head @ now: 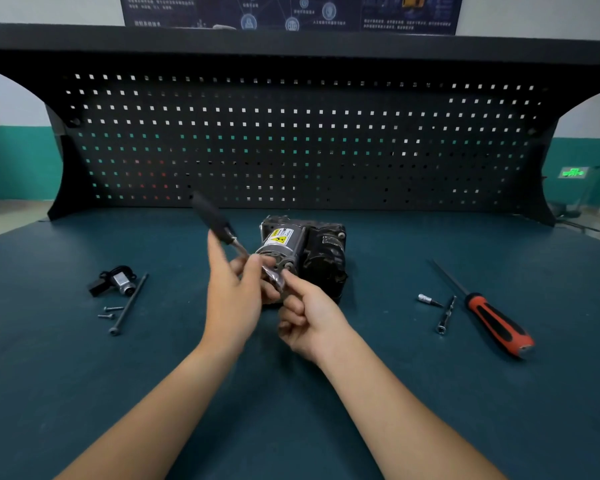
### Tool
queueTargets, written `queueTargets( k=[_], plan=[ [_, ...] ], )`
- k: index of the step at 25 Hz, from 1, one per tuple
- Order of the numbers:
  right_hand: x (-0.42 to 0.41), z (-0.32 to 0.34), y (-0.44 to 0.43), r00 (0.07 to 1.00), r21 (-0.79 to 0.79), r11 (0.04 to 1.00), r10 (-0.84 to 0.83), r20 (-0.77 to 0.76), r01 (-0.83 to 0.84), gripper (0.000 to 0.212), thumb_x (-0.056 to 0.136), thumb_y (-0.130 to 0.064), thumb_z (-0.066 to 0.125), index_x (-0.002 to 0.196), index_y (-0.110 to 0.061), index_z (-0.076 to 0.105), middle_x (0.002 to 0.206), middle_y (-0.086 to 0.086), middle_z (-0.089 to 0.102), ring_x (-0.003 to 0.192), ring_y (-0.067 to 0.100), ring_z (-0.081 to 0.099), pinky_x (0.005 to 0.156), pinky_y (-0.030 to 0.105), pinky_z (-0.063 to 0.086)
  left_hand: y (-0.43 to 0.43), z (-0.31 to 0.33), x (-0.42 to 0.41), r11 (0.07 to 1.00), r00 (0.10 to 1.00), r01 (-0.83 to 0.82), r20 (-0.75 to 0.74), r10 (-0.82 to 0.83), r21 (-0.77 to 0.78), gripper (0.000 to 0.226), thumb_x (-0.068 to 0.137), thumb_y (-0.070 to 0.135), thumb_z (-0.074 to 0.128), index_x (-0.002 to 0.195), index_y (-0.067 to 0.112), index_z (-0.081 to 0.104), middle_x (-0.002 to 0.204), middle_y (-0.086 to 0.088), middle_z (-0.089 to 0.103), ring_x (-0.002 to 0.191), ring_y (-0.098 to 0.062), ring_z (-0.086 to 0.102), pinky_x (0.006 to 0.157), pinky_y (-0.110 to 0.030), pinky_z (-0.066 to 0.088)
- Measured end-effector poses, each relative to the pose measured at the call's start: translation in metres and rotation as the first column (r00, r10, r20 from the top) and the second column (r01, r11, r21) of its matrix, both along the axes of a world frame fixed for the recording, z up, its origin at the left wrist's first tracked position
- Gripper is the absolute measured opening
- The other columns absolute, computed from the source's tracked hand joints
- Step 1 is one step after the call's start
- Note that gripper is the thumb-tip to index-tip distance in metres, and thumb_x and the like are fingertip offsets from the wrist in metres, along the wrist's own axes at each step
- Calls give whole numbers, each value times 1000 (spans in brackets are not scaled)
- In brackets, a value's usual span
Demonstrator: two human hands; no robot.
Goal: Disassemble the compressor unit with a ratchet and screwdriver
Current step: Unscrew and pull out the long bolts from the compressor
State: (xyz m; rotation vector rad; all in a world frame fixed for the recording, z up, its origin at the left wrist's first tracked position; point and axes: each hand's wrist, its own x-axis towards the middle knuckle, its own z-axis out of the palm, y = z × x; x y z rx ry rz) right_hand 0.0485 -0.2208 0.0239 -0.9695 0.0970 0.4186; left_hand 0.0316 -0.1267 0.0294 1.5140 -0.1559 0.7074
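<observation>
The compressor unit (314, 251) sits mid-bench on the green mat (395, 375), its motor end turned toward the person so the end fasteners face the tool. The left hand (232, 306) grips the ratchet (215, 221) low on its shank, the black handle sticking up and away to leave room to swing. The right hand (309, 320) reaches its index finger to the ratchet head, other fingers curled; with the blur, I cannot tell whether it pinches the head or only steadies it on the bolt.

Removed parts lie grouped on the left: one small valve fitting (116, 282), one long bolt (129, 303) and two short screws (110, 312). Spare tools wait on the right: one screwdriver (492, 323), one bit socket (428, 300) and one extension bar (445, 315)
</observation>
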Motion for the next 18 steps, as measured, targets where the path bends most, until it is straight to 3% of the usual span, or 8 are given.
queueTargets(
  k=[3, 5, 7, 10, 12, 14, 16, 18],
  plan=[
    [2, -3, -1, 1000, -5, 1000, -10, -1, 10, 45, 93, -27, 49, 49, -20, 49, 30, -8, 25, 25, 6, 19, 38, 17, 20, -2, -3, -6, 838, 990, -84, 139, 9, 539, 83, 93, 5, 51, 126, 70, 11, 69, 20, 62, 52, 5, 56, 55, -3, 41],
    [3, -5, -1, 1000, -4, 1000, -10, 0, 10, 55, 92, -27, 48, 38, -18, 48, 30, -8, 24, 25, 6, 19, 35, 17, 21, -5, -3, -7, 707, 991, -109, 129, 25, 699, 92, 92, 8, 53, 117, 81, 3, 65, 26, 61, 58, 11, 57, 58, 2, 37],
    [2, -3, -1, 1000, -4, 1000, -7, 5, 7, 47, 92, -28, 48, 46, -20, 46, 31, -8, 25, 26, 5, 20, 37, 17, 20, -4, -2, -7, 777, 988, -118, 149, 32, 619, 92, 92, 8, 52, 119, 80, 1, 67, 20, 61, 56, 5, 58, 57, -3, 41],
    [1, 1, 0, 1000, 45, 999, 2, 6, -3, 36, 95, -25, 42, 59, -22, 43, 31, -6, 25, 25, 4, 19, 40, 18, 19, 3, -1, 2, 988, 996, -35, 81, 23, 151, 80, 95, 3, 45, 137, 57, 3, 73, 9, 65, 44, -2, 52, 51, -19, 47],
    [1, 1, 0, 1000, 54, 999, -1, 24, 0, 35, 96, -22, 40, 62, -20, 42, 29, -5, 25, 24, 4, 20, 41, 17, 20, 4, 0, 5, 999, 1000, 2, 17, -2, -40, 73, 97, 2, 41, 146, 38, 2, 70, 7, 66, 41, -4, 49, 49, -22, 48],
    [1, 1, 1, 999, 32, 999, -6, 34, 5, 35, 97, -21, 40, 62, -20, 41, 29, -5, 25, 24, 5, 20, 42, 18, 19, 3, -2, 4, 999, 999, -19, 40, 17, 41, 75, 96, 2, 41, 146, 40, 0, 70, 7, 65, 43, -3, 50, 51, -23, 48],
    [2, -1, 1, 999, 11, 1000, -14, 36, 13, 41, 97, -20, 41, 56, -21, 43, 28, -6, 25, 24, 5, 20, 41, 17, 19, -1, -4, -2, 954, 990, -58, 140, 17, 294, 82, 95, 5, 46, 136, 60, 2, 72, 12, 64, 49, -1, 54, 57, -18, 47],
    [4, -3, 0, 999, -2, 999, -37, 15, 37, 53, 95, -16, 43, 42, -20, 43, 29, -8, 25, 24, 5, 20, 36, 15, 20, -7, -4, -8, 765, 980, -128, 199, 0, 631, 87, 89, 11, 48, 122, 77, 3, 84, 27, 61, 62, 7, 58, 59, -4, 41]
  ],
)
